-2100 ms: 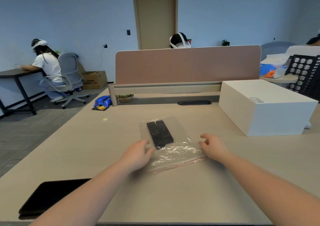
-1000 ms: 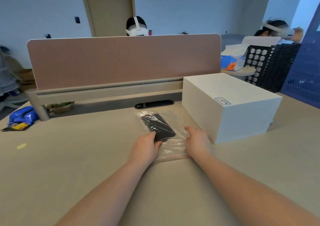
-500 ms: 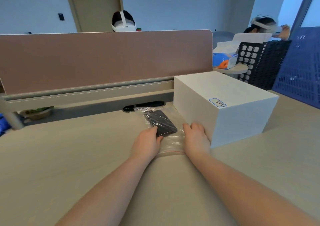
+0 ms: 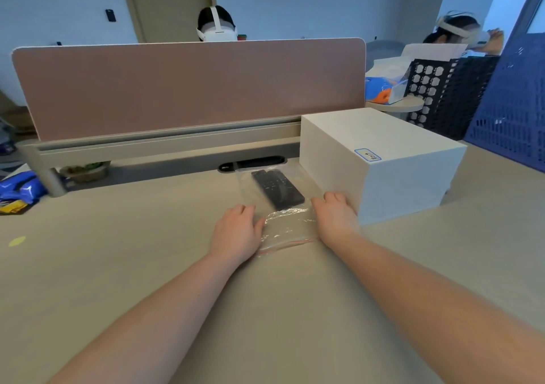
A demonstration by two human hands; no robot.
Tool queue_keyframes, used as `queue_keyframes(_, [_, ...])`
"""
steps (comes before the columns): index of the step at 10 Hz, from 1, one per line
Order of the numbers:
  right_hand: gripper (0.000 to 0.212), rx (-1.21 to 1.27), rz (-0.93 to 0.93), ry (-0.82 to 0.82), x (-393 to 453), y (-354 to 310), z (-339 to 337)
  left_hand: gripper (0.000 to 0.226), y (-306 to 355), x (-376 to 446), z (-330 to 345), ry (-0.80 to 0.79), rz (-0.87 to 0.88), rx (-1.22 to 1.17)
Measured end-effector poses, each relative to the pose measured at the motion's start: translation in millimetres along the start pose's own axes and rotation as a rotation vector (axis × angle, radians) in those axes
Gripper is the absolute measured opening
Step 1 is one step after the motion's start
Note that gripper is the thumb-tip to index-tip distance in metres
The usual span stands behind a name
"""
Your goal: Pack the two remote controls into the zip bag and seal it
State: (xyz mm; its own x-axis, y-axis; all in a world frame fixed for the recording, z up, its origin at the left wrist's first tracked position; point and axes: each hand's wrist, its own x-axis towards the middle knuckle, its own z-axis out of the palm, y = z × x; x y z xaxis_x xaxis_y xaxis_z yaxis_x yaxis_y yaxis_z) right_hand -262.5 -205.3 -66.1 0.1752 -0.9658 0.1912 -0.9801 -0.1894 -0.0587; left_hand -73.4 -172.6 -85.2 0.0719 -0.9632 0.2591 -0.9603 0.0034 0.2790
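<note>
A clear zip bag [image 4: 287, 224] with a red seal strip lies flat on the beige desk, its strip end nearest me. Two black remote controls [image 4: 277, 189] lie side by side inside it, toward the far end. My left hand [image 4: 237, 231] rests palm down on the bag's left edge, fingers loosely apart. My right hand [image 4: 336, 217] rests on the bag's right edge, beside the white box. Neither hand is closed around anything.
A large white box [image 4: 380, 162] stands right of the bag, touching my right hand. A pink divider panel [image 4: 188, 88] runs across the back, a black cable slot [image 4: 252, 164] below it. Blue packets [image 4: 20, 190] lie far left. Dark and blue crates [image 4: 483, 97] stand at right. People with headsets sit beyond.
The bag with the remotes slid forward and right, up against the white box. My left hand came off the remotes and now lies on the bag's left edge.
</note>
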Motion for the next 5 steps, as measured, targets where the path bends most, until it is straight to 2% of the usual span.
queue_keyframes(2, [0.039, 0.000, -0.036, -0.014, -23, -3, -8, 0.037, -14, -32, -12, -0.026, -0.041, -0.016])
queue_keyframes(3, [0.036, 0.036, -0.023, -0.074, -37, -6, -13, 0.034, -14, -51, -14, -0.009, -0.037, -0.028])
queue_keyframes(5, [0.039, 0.255, -0.055, -0.178, -114, 3, -34, 0.029, -19, -65, -14, 0.034, -0.023, -0.076])
